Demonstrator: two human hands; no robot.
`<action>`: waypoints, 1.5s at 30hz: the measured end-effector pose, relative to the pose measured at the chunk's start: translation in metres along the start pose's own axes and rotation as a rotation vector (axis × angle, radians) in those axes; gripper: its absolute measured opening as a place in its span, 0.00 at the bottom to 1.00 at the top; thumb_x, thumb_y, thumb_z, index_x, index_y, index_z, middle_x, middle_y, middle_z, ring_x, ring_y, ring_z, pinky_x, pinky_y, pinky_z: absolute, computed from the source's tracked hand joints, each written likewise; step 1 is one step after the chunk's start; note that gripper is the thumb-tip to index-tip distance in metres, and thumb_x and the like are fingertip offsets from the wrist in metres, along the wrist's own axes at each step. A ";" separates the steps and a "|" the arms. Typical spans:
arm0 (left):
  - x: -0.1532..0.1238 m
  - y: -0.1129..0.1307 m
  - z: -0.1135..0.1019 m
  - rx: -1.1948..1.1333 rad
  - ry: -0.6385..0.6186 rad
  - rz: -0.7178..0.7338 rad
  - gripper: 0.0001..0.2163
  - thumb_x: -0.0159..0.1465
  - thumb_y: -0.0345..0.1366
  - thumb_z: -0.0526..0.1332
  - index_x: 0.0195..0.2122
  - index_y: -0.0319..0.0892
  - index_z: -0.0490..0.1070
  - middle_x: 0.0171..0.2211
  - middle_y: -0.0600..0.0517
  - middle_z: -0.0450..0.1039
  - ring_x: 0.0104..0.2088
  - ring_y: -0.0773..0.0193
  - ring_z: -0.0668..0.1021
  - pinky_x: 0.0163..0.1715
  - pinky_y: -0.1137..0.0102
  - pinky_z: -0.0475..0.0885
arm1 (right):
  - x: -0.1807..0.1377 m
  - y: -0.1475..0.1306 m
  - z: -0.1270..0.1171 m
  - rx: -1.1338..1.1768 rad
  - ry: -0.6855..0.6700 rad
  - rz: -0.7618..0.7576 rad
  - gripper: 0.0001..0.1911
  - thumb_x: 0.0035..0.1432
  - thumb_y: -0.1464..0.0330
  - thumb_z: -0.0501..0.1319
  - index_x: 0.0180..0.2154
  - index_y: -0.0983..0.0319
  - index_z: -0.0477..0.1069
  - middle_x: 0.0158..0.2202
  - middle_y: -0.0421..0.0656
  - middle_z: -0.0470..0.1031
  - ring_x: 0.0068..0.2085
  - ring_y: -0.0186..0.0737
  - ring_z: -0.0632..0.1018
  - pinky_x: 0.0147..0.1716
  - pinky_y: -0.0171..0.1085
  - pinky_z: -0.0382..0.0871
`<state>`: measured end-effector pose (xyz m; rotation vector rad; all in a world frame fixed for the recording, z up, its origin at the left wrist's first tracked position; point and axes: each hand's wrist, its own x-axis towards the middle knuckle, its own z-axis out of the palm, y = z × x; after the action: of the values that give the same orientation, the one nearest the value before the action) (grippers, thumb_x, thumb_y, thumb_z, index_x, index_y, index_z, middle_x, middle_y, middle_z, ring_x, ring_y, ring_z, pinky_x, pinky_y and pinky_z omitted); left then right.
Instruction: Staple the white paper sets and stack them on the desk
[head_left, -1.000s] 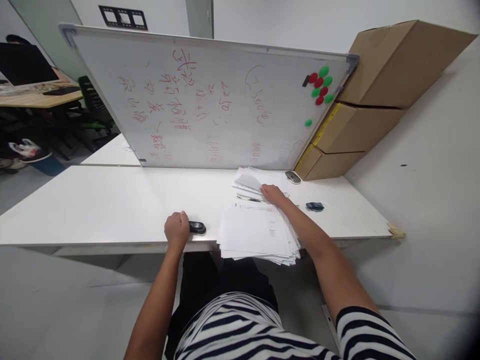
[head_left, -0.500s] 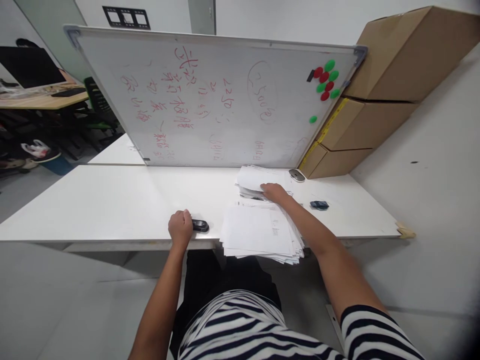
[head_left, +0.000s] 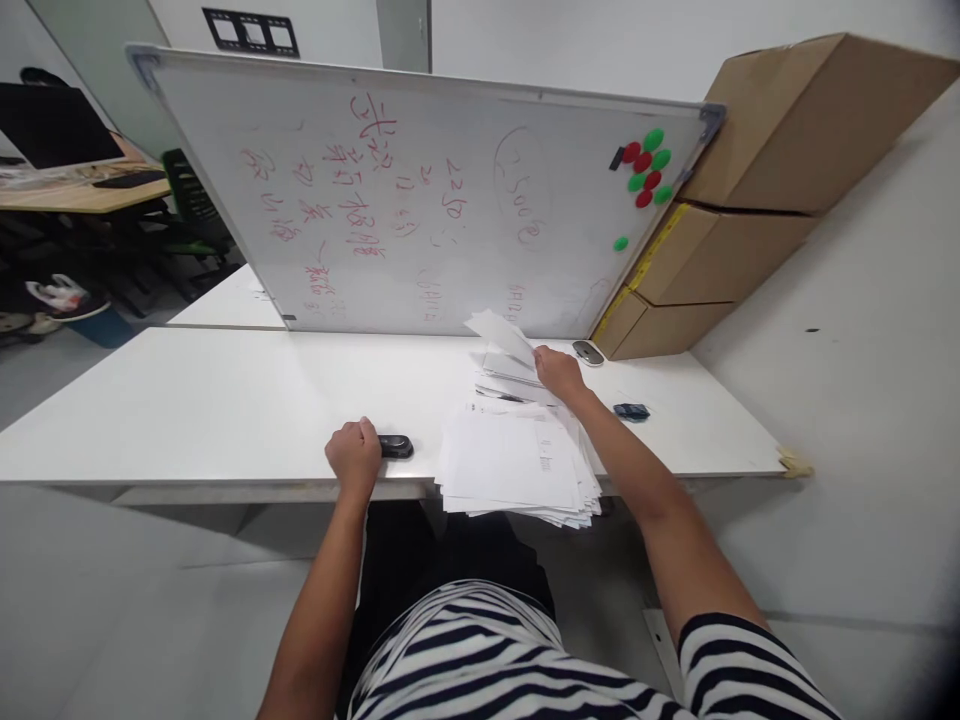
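My left hand is closed in a fist round one end of a small black stapler that lies on the white table near its front edge. My right hand reaches over a thick stack of white papers to a second, smaller pile of papers behind it. Its fingers pinch a sheet whose free corner curls up off that far pile.
A whiteboard with red writing and red and green magnets leans at the table's back. Cardboard boxes are stacked at the right. A computer mouse and a small dark object lie right of the papers. Desks stand far left.
My right hand has lifted the top sheet of the far pile, so its corner now stands up. The left hand stays on the stapler.
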<state>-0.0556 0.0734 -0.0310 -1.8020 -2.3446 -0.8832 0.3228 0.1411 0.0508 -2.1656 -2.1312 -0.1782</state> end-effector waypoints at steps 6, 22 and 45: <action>-0.002 0.007 -0.002 0.006 0.068 -0.011 0.19 0.67 0.39 0.43 0.29 0.38 0.71 0.31 0.42 0.75 0.38 0.52 0.74 0.49 0.54 0.58 | -0.057 -0.005 -0.036 0.652 0.350 0.109 0.28 0.64 0.50 0.44 0.33 0.64 0.71 0.28 0.46 0.75 0.34 0.46 0.76 0.36 0.40 0.68; -0.003 0.139 -0.096 -1.242 -0.537 0.154 0.24 0.59 0.48 0.61 0.54 0.43 0.64 0.52 0.44 0.71 0.50 0.56 0.74 0.48 0.61 0.70 | -0.133 -0.028 -0.055 1.189 0.035 -0.077 0.24 0.59 0.49 0.56 0.41 0.60 0.77 0.41 0.45 0.80 0.47 0.50 0.77 0.47 0.48 0.71; -0.010 0.147 -0.064 -1.297 -0.744 0.126 0.23 0.51 0.46 0.69 0.45 0.40 0.71 0.45 0.43 0.76 0.45 0.52 0.77 0.46 0.56 0.73 | -0.138 -0.040 -0.049 1.112 0.032 0.003 0.27 0.55 0.52 0.61 0.53 0.57 0.67 0.51 0.47 0.74 0.51 0.50 0.75 0.47 0.47 0.71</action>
<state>0.0619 0.0572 0.0781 -3.0665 -1.9074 -2.4070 0.2799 -0.0023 0.0781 -1.4433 -1.5565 0.7719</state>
